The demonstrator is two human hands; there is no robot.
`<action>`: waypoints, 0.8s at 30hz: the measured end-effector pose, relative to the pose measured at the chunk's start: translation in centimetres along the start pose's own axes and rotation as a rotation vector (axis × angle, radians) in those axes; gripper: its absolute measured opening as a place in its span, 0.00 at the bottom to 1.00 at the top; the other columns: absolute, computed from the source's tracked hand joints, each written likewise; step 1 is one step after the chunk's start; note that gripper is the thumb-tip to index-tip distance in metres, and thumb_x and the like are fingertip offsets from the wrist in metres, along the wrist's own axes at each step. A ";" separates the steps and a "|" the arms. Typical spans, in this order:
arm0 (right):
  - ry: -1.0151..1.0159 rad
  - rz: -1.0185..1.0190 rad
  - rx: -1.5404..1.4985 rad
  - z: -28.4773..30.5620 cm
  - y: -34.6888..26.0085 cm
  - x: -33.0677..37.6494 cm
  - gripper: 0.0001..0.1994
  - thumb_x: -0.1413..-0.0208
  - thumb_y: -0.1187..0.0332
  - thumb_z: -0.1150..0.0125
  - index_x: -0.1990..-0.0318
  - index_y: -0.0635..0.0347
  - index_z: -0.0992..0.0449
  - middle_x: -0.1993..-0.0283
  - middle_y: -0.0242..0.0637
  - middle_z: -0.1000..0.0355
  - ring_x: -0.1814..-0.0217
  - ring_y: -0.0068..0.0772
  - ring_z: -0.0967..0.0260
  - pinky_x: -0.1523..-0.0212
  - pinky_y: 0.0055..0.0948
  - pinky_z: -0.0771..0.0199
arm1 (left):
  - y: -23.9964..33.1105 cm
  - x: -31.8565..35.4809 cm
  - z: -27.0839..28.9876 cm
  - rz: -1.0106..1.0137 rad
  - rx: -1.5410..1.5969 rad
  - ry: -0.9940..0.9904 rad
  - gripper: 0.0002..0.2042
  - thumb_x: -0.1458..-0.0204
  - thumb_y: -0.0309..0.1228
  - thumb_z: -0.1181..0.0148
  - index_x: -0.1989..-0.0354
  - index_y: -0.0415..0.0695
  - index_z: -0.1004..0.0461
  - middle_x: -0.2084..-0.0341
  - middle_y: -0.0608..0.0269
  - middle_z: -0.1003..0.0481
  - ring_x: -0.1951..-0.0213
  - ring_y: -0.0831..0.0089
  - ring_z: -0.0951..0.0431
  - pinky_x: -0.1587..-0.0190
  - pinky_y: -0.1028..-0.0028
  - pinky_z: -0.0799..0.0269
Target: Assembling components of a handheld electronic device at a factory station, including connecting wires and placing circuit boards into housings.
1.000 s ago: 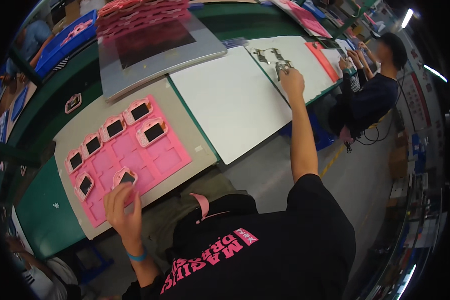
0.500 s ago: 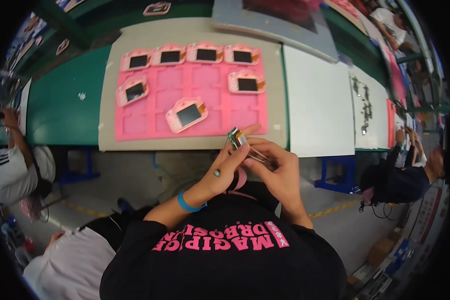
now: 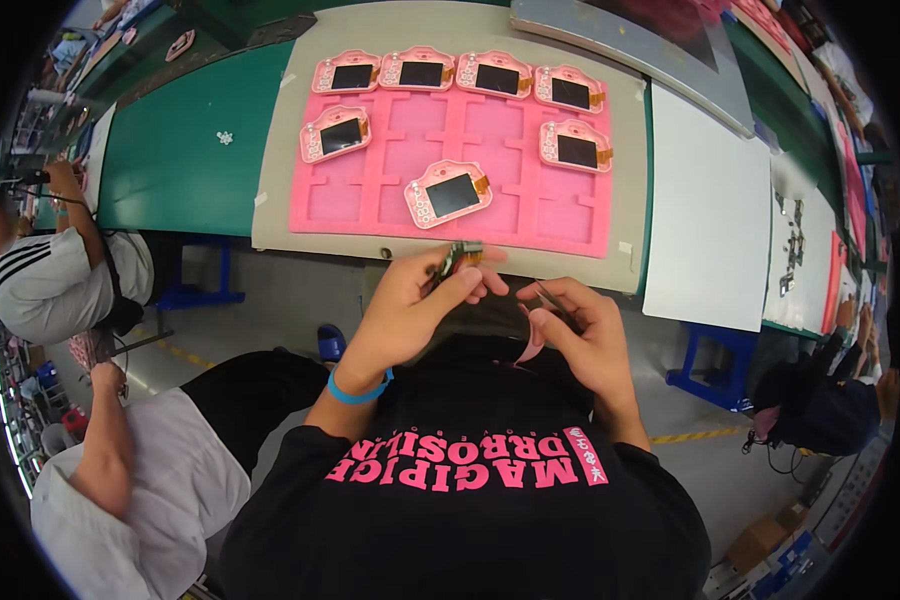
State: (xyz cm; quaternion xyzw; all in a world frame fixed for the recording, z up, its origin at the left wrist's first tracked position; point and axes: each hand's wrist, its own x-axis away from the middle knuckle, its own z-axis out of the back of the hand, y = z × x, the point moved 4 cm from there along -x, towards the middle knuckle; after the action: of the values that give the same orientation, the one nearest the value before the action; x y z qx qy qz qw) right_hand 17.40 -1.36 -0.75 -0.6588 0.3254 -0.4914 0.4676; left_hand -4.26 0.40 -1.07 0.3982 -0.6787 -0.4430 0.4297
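Between the thumb and fingers of my left hand (image 3: 405, 312) is a small green circuit board (image 3: 460, 255) with a yellowish part, held just off the table's near edge. My right hand (image 3: 592, 338) is closed around thin metal tweezers (image 3: 562, 308), whose tips point up and left, apart from the board. Beyond my hands lies a pink foam tray (image 3: 392, 207) with recessed compartments. Several pink camera-shaped casings with dark screens sit along its back and sides. One such casing (image 3: 448, 194) rests tilted near the tray's front middle.
A white sheet (image 3: 705, 220) covers the table right of the tray, and small metal parts (image 3: 792, 245) lie farther right. On the green mat (image 3: 195, 160) at left is a small white piece (image 3: 225, 138). A grey box-like fixture (image 3: 640, 55) stands behind. Co-workers sit on both sides.
My hands have moved apart, and the tweezers have come away from the circuit board to the right. The whole view has shifted, so the tray appears higher and farther right.
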 end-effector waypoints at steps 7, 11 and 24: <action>0.002 0.042 -0.017 1.0 1.1 -1.3 0.12 0.35 0.75 0.34 0.45 0.66 0.18 0.65 0.32 0.19 0.69 0.19 0.29 0.65 0.18 0.30 | 3.2 -4.5 0.6 -0.054 0.007 0.076 0.10 0.32 0.28 0.44 0.56 0.36 0.19 0.71 0.60 0.19 0.69 0.76 0.25 0.63 0.78 0.26; 0.008 0.050 -0.010 1.7 0.8 -2.0 0.12 0.34 0.73 0.35 0.45 0.65 0.18 0.69 0.30 0.23 0.70 0.18 0.31 0.66 0.17 0.32 | 4.0 -6.3 1.2 0.065 -0.163 0.142 0.08 0.34 0.28 0.44 0.63 0.38 0.20 0.75 0.63 0.21 0.74 0.76 0.28 0.69 0.78 0.29; -0.123 -0.127 -0.225 3.4 -1.4 -4.9 0.13 0.25 0.71 0.48 0.41 0.62 0.21 0.69 0.29 0.27 0.74 0.18 0.38 0.68 0.17 0.34 | 4.3 -7.6 2.2 0.181 -0.397 0.337 0.10 0.39 0.32 0.36 0.69 0.38 0.21 0.79 0.64 0.24 0.77 0.77 0.30 0.74 0.78 0.31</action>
State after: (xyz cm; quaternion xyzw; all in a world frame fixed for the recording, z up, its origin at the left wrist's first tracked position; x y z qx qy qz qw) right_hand 19.07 4.50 -1.36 -0.7551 0.3068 -0.4391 0.3780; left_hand -4.58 9.22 0.71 0.3121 -0.5300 -0.4547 0.6442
